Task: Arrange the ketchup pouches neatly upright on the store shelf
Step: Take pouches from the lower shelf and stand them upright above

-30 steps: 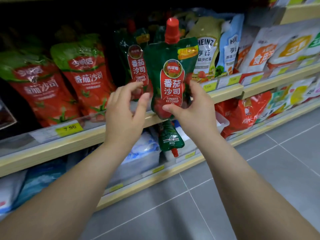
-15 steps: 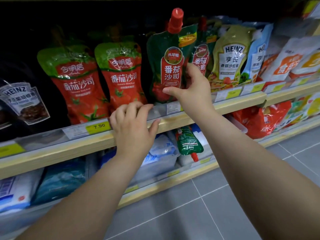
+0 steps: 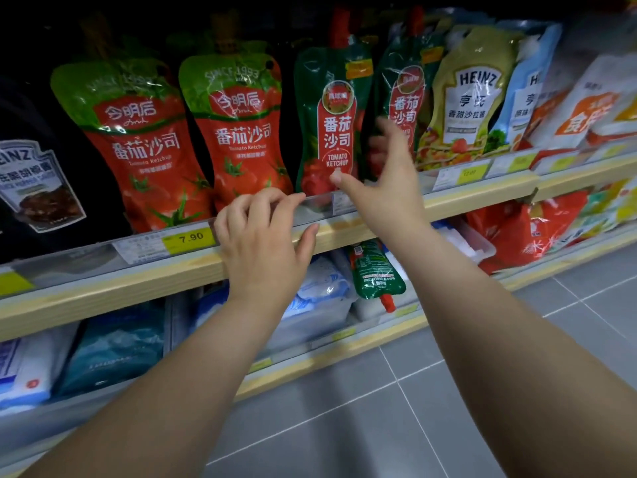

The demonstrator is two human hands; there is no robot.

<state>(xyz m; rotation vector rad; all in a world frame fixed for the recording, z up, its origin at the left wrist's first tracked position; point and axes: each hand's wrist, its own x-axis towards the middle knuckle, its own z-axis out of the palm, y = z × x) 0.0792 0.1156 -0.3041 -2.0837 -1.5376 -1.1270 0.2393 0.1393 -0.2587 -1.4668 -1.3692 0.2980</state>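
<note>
A dark green ketchup pouch (image 3: 329, 119) with a red cap stands upright on the upper shelf (image 3: 138, 281). A second dark green pouch (image 3: 405, 98) stands just right of it. Two red-and-green ketchup pouches (image 3: 138, 146) (image 3: 241, 132) stand upright to the left. My right hand (image 3: 379, 181) is open, blurred, its fingers spread beside the first green pouch, the thumb tip at its lower front. My left hand (image 3: 265, 236) rests on the shelf's front rail, fingers curled, holding nothing. Another green pouch (image 3: 374, 274) hangs cap-down on the lower shelf.
Heinz pouches (image 3: 468, 98) and white-orange bags (image 3: 586, 108) fill the shelf to the right. A dark Heinz pouch (image 3: 34, 188) stands at far left. Blue and white bags (image 3: 113, 346) and a red bag (image 3: 524, 229) lie on the lower shelf. Grey floor tiles (image 3: 379, 426) are below.
My right hand set the green pouch upright on the shelf and let go, its fingers spreading. My left hand dropped from beside the pouch onto the shelf rail.
</note>
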